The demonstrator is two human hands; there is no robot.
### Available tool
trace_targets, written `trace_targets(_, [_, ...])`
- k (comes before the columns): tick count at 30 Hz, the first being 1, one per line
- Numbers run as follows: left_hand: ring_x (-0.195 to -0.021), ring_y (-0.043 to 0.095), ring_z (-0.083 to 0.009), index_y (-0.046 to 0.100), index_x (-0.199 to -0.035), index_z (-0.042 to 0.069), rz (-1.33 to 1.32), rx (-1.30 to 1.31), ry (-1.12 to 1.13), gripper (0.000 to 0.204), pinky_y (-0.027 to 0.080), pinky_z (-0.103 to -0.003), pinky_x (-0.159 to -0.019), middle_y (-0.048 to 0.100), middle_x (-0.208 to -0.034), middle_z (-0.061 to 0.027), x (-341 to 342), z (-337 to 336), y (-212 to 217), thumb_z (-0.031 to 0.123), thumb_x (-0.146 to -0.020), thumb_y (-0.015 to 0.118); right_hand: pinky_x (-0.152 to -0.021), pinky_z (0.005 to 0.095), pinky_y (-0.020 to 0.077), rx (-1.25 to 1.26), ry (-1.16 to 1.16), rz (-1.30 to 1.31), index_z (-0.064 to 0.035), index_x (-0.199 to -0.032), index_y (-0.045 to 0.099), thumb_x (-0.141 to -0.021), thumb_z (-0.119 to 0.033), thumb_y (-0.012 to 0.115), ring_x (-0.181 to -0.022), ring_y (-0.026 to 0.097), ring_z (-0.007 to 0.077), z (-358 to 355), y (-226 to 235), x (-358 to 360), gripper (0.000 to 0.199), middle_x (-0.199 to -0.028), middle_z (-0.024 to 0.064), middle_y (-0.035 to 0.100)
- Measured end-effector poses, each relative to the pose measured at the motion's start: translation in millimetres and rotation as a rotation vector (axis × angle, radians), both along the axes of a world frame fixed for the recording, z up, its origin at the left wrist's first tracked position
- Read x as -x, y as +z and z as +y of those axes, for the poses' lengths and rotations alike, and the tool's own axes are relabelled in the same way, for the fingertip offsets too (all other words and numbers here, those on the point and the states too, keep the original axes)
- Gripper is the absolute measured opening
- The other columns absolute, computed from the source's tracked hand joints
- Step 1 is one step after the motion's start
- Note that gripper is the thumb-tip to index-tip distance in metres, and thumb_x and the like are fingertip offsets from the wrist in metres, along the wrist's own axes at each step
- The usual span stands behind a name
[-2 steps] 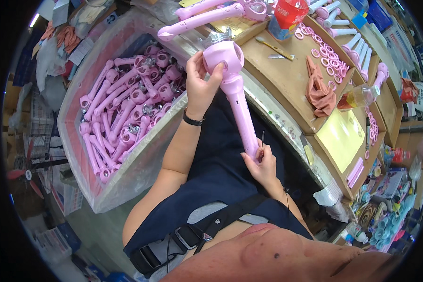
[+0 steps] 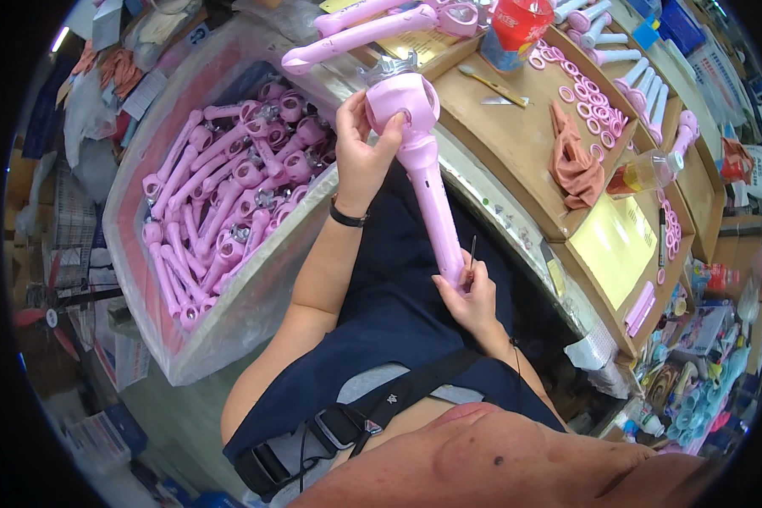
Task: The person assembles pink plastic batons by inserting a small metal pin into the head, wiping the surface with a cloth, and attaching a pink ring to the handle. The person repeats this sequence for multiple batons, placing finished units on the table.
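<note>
Both hands hold a pink toy wand (image 2: 433, 199) tilted across my lap, with its silvery crown-like top (image 2: 395, 66) pointing away from me. My left hand (image 2: 364, 165) grips the rounded, open-sided head, thumb pressed on its near face. Around the lower end of the handle closes my right hand (image 2: 474, 305). A thin dark stick-like tool (image 2: 473, 247) pokes up from the right fingers; its kind does not show. More pink wands (image 2: 360, 38) lie on the bench beyond the left hand.
To the left stands a plastic-lined bin (image 2: 144, 326) heaped with pink wands (image 2: 229, 182). On the right, cardboard trays (image 2: 457, 106) hold pink rings (image 2: 597, 110), a toothbrush (image 2: 491, 85), a brownish-pink cloth (image 2: 574, 169), a bottle of yellowish liquid (image 2: 643, 175) and yellow paper (image 2: 614, 254). A red-labelled bottle (image 2: 516, 34) stands behind.
</note>
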State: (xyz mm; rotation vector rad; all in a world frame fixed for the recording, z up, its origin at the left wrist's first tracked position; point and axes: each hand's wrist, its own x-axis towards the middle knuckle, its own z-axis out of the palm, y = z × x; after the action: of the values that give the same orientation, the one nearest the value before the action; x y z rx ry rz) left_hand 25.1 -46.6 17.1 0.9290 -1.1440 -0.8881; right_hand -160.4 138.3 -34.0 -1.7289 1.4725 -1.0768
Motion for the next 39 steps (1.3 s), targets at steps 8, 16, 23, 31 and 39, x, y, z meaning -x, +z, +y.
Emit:
trace_targets(8, [-0.122,0.043,-0.0202,0.017,-0.14,-0.001,0.234,-0.249,-0.648,0.071,0.038,-0.034,-0.098,0.039,-0.134,-0.0164,50,59,-22,0.01,-0.085,0.061,-0.065,0.0249,0.0459,-0.128,0.015,-0.735,-0.0062,-0.081,0.031,-0.077,-0.002,0.072,-0.083,0.056,0.0129,5,-7,-9,0.042,-0.107,0.019,0.055])
trace_targets(16, [-0.086,0.064,-0.0249,0.037,-0.125,-0.005,0.25,-0.596,-0.955,0.055,0.041,-0.043,-0.099,0.062,-0.084,-0.0104,64,84,-31,0.009,-0.079,0.063,-0.059,0.0395,0.044,0.07,-0.361,0.005,-0.0035,-0.081,0.054,-0.09,-0.02,0.055,-0.065,0.054,0.0336,-16,25,73,0.019,-0.074,0.0146,0.054])
trace_targets(23, [-0.07,0.06,-0.0165,0.035,-0.129,-0.001,0.371,-0.782,-1.022,0.056,0.053,-0.034,-0.073,0.057,-0.083,-0.0086,67,83,-27,0.018,-0.085,0.062,-0.069,0.036,0.0443,0.342,-0.59,0.633,-0.0039,-0.085,0.058,-0.083,-0.018,0.065,-0.078,0.056,0.0285,-73,72,114,0.016,-0.083,0.0107,0.059])
trace_targets(31, [-0.064,0.057,-0.0188,0.019,-0.142,0.004,1.145,-0.815,-1.327,0.072,0.055,-0.036,-0.062,0.05,-0.09,-0.0121,59,107,-35,0.026,-0.086,0.059,-0.084,0.0395,0.0414,0.19,-0.453,0.644,-0.0037,-0.105,0.061,-0.078,-0.016,0.069,-0.095,0.054,0.028,-1,25,102,0.03,-0.103,0.0102,0.06])
trace_targets(39, [-0.064,0.059,-0.0167,0.023,-0.14,0.003,0.609,-0.844,-1.162,0.064,0.053,-0.031,-0.059,0.053,-0.085,-0.0099,56,109,-29,0.02,-0.088,0.056,-0.075,0.035,0.0458,0.336,-0.318,0.768,-0.0069,-0.097,0.065,-0.071,-0.006,0.073,-0.083,0.058,0.0245,27,14,126,0.027,-0.09,0.0076,0.062])
